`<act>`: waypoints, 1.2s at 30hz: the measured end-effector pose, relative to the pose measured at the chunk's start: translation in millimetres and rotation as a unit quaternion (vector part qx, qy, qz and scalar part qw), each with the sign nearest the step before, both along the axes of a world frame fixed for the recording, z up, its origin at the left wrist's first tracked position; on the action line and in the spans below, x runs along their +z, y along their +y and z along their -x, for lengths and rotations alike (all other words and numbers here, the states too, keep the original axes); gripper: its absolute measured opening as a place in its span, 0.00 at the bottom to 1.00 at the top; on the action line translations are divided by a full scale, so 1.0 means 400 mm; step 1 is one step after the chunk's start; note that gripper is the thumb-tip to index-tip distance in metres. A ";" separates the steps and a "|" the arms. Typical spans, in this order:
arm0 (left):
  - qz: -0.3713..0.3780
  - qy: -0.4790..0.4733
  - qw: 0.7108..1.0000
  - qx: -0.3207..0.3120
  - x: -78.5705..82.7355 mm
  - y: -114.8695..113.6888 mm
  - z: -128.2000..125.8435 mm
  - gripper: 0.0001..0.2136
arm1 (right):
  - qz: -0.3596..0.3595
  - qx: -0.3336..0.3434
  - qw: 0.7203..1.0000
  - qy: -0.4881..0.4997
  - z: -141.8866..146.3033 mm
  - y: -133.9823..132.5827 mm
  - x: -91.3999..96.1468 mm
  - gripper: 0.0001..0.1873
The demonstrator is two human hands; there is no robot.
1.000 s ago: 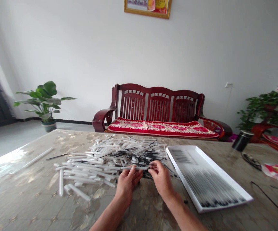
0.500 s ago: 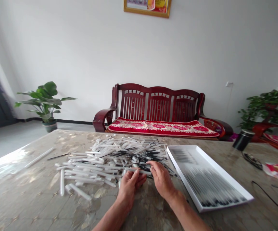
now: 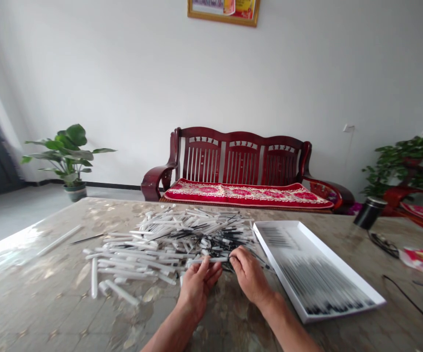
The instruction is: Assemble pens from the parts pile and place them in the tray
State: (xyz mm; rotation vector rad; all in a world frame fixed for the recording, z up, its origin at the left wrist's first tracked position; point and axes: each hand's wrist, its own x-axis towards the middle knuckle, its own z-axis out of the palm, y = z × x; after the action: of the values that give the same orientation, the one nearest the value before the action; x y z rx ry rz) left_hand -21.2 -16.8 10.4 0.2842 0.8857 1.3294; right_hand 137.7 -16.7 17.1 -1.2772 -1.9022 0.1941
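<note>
A loose pile of white pen barrels and black refills (image 3: 175, 237) lies spread over the marbled table (image 3: 50, 298). My left hand (image 3: 197, 283) pinches one white pen barrel (image 3: 206, 260) at the pile's near edge, holding it level. My right hand (image 3: 248, 274) grips the barrel's right end with closed fingers, where a thin dark refill seems to meet it. Both hands sit close together just in front of the pile. To their right lies a white tray (image 3: 343, 266) filled with rows of dark pens.
A black cylindrical container (image 3: 368, 213), a black cable (image 3: 412, 305) and a red packet (image 3: 422, 259) lie on the table's right side. A stray white tube (image 3: 59, 239) rests at far left. Behind stand a red wooden bench (image 3: 241, 171) and potted plants (image 3: 68, 156).
My hands drew back slightly toward me from the pile, keeping the white barrel between them. The right hand's fingers closed on the barrel's right end.
</note>
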 end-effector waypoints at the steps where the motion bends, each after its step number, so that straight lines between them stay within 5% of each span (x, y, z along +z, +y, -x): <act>1: 0.002 -0.003 1.000 0.000 0.000 -0.002 -0.001 0.05 | 0.000 -0.002 1.000 -0.009 0.001 -0.001 0.000 0.11; 7: 0.009 0.001 1.000 -0.009 -0.012 -0.006 -0.004 0.06 | 0.006 -0.029 0.998 -0.057 0.011 -0.003 -0.004 0.15; 14: -0.004 0.005 1.000 -0.004 -0.012 0.007 0.001 0.07 | 0.128 -0.044 0.991 0.016 0.025 -0.003 0.003 0.24; 19: -0.007 0.016 1.000 -0.003 -0.015 0.010 0.002 0.06 | 0.078 -0.014 0.997 0.016 0.014 -0.003 0.006 0.13; 25: -0.023 0.032 0.999 -0.008 -0.022 0.014 -0.003 0.08 | 0.117 -0.058 0.991 0.015 0.021 0.005 -0.002 0.26; 31: -0.021 0.029 0.999 -0.008 -0.025 0.017 0.000 0.09 | 0.080 -0.033 0.996 0.028 0.017 0.004 -0.003 0.16; 36: -0.022 0.029 0.999 -0.009 -0.027 0.016 -0.002 0.09 | 0.131 -0.069 0.988 0.033 0.025 0.005 -0.006 0.26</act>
State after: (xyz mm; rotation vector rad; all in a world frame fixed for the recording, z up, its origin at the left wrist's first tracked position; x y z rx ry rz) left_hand -20.3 -10.3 -0.2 0.3660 0.9006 1.3313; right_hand 127.7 -14.7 14.7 -1.5514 -1.7657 0.4211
